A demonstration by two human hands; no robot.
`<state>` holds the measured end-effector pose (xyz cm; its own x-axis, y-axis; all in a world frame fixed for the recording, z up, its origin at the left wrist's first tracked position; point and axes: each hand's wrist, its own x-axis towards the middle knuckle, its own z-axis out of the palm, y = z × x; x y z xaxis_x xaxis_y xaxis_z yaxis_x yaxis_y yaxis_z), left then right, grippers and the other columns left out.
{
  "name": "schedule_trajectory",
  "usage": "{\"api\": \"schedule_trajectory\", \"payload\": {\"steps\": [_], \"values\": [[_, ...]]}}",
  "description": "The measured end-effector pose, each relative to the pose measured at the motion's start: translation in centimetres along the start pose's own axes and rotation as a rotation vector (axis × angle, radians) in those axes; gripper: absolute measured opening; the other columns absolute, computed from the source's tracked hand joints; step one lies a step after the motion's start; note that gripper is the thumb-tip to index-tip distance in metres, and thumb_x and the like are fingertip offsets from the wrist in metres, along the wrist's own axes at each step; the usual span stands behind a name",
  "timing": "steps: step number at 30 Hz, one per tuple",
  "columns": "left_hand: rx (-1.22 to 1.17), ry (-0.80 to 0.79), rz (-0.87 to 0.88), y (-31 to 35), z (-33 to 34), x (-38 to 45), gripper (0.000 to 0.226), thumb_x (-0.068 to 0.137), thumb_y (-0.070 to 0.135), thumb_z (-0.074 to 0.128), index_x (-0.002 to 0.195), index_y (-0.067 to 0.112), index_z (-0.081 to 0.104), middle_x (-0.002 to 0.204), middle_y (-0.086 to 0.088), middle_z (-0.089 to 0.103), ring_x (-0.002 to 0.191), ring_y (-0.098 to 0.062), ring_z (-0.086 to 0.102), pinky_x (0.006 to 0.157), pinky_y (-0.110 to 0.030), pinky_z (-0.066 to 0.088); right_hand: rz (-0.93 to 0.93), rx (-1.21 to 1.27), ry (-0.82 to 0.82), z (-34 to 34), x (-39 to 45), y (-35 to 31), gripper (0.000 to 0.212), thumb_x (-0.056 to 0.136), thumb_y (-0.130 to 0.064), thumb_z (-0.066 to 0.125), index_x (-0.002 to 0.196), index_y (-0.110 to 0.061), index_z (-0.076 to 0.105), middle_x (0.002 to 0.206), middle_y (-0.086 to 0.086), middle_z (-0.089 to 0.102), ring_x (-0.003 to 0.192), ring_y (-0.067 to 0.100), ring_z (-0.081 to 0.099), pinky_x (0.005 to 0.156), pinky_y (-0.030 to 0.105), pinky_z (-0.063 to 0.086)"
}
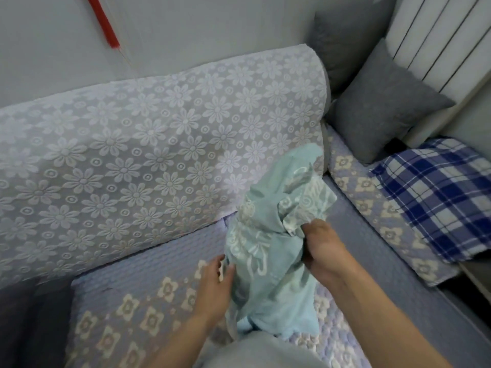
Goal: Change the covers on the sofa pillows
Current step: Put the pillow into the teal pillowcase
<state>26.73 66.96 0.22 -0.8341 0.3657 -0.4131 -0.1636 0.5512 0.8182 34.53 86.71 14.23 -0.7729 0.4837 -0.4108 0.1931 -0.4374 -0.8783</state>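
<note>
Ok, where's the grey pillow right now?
Upper right of the head view: the grey pillow stands in the sofa corner, beside the plaid cloth.

Radiator (435, 35): standing white at upper right.
Red tassel (104, 22): hanging on the wall.
Plaid cloth (441, 197): lying on the right seat.

Lies bunched on the sofa seat (138, 274), before the backrest (159, 144): cover (268, 251); right of it, cushion (382, 107) behind blanket (435, 197).
</note>
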Motion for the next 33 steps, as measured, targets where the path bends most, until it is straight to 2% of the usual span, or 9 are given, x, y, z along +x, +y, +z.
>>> {"api": "schedule_trajectory", "payload": {"steps": [4, 8, 11, 15, 20, 23, 26, 28, 33], "values": [[-0.194, 0.026, -0.340, -2.7, 0.4, 2.8, 0.060, 0.107, 0.046, 0.035, 0.158, 0.015, 0.028, 0.163, -0.007, 0.030, 0.148, -0.029, 0.032, 0.121, -0.045, 0.027, 0.053, 0.327, 0.039, 1.4, 0.4, -2.3, 0.032, 0.100, -0.021, 0.050, 0.120, -0.008, 0.071, 0.120, 0.015, 0.071, 0.108, 0.029, 0.070, 0.083, 0.039, 0.061], [-0.401, 0.095, -0.626, -10.0, -0.3, 8.9, 0.082, 0.085, 0.077, 0.040, 0.142, 0.019, 0.053, 0.143, -0.015, 0.056, 0.124, -0.041, 0.056, 0.105, -0.057, 0.044, -0.044, 0.555, 0.058, 0.5, 0.2, -4.1, 0.030, 0.088, -0.028, 0.061, 0.106, -0.012, 0.079, 0.115, 0.013, 0.073, 0.099, 0.029, 0.073, 0.081, 0.042, 0.061], [-0.112, 0.112, -0.399, -9.3, -0.8, 8.3, 0.068, 0.087, 0.067, 0.043, 0.123, 0.014, 0.065, 0.126, -0.013, 0.065, 0.114, -0.036, 0.060, 0.104, -0.053, 0.046, -0.154, 0.612, 0.167, -4.5, -0.7, -3.8, 0.027, 0.085, -0.030, 0.059, 0.090, -0.019, 0.083, 0.107, 0.007, 0.076, 0.092, 0.026, 0.075, 0.077, 0.042, 0.062], [0.225, -0.211, -0.191, -6.3, 1.1, 6.0, 0.049, 0.100, 0.035, 0.055, 0.145, 0.016, 0.049, 0.146, -0.011, 0.051, 0.129, -0.029, 0.052, 0.107, -0.038, 0.043, -0.032, 0.475, 0.550, -13.0, -0.2, 4.8, 0.026, 0.066, -0.048, 0.073, 0.078, -0.028, 0.083, 0.095, -0.002, 0.078, 0.079, 0.017, 0.076, 0.062, 0.033, 0.062], [0.606, -0.668, -0.241, -12.9, 4.6, 7.2, 0.059, 0.101, 0.032, 0.053, 0.156, 0.024, 0.032, 0.151, -0.003, 0.044, 0.101, -0.011, 0.058, 0.078, -0.021, 0.045, 0.521, 0.423, 0.861, -18.5, -0.2, 23.9, 0.026, 0.102, -0.033, 0.049, 0.122, -0.019, 0.060, 0.145, 0.005, 0.051, 0.113, 0.025, 0.054, 0.108, 0.041, 0.037], [0.712, -0.603, -0.060, -13.8, 6.5, 9.1, 0.045, 0.100, 0.026, 0.054, 0.145, 0.025, 0.049, 0.143, 0.000, 0.054, 0.118, -0.015, 0.059, 0.092, -0.026, 0.046, 0.581, 0.109, 0.813, -16.2, 0.4, 30.4, 0.033, 0.101, -0.025, 0.055, 0.132, -0.015, 0.056, 0.132, 0.003, 0.058, 0.113, 0.027, 0.058, 0.099, 0.037, 0.046], [0.787, -0.424, 0.247, -12.6, 8.7, 13.9, 0.026, 0.094, 0.016, 0.057, 0.118, 0.017, 0.067, 0.116, -0.006, 0.066, 0.106, -0.025, 0.063, 0.089, -0.033, 0.048, 0.442, -0.461, 0.772, -14.1, 3.1, 30.9, 0.018, 0.095, -0.017, 0.058, 0.112, -0.017, 0.065, 0.103, 0.000, 0.065, 0.095, 0.024, 0.064, 0.067, 0.025, 0.048], [0.892, -0.259, 0.454, -11.4, 9.8, 18.6, 0.028, 0.087, 0.017, 0.060, 0.114, 0.014, 0.067, 0.111, -0.013, 0.067, 0.103, -0.035, 0.060, 0.087, -0.040, 0.047, 0.283, -0.721, 0.753, -13.4, 5.6, 30.3, 0.023, 0.093, -0.017, 0.061, 0.116, -0.018, 0.064, 0.111, 0.001, 0.059, 0.100, 0.023, 0.059, 0.074, 0.030, 0.043], [0.918, -0.184, 0.101, -10.8, 11.4, 30.8, 0.067, 0.095, 0.060, 0.048, 0.150, 0.022, 0.041, 0.145, -0.017, 0.053, 0.129, -0.042, 0.049, 0.104, -0.051, 0.042, -0.134, -1.091, 0.721, -13.5, 16.0, 28.9, 0.037, 0.084, -0.025, 0.060, 0.118, -0.009, 0.062, 0.113, 0.010, 0.057, 0.103, 0.031, 0.050, 0.090, 0.041, 0.045]]}}
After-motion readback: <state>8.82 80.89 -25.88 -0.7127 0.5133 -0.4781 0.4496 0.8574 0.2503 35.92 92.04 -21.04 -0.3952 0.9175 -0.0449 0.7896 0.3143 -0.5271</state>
